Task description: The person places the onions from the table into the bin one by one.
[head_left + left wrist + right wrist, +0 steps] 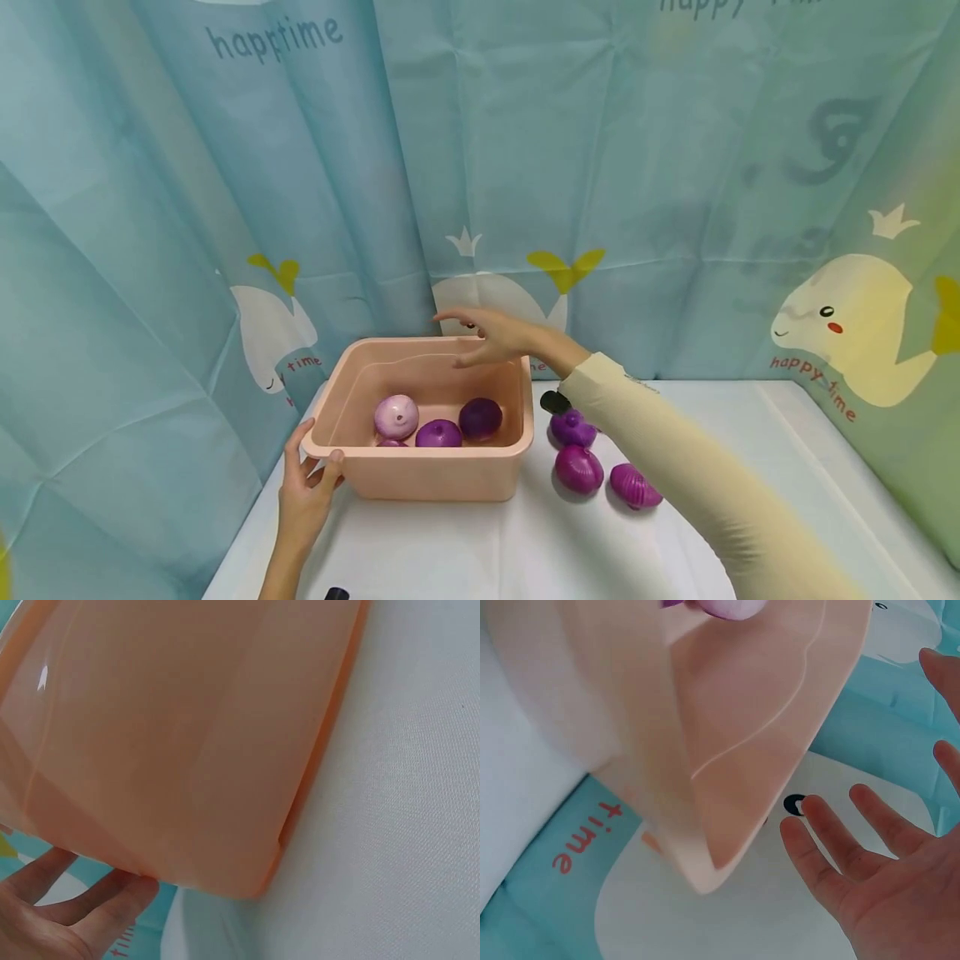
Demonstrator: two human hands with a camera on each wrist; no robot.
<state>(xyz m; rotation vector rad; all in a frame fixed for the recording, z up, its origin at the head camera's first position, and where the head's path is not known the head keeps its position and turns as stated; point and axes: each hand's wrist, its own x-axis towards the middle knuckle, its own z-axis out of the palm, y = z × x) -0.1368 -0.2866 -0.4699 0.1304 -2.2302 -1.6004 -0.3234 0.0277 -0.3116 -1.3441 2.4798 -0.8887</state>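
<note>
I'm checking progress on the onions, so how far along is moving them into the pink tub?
About half done. Three onions lie in the pink tub, with a fourth just peeking at the front. The left hand grips its corner; the right hand hovers open above the far rim, holding nothing. Three onions on the table remain outside.

Right arm [697, 483]: long cream sleeve, wrist-length (a dark device sits beneath it). Left hand [303, 496]: bare, forearm unsleeved.
</note>
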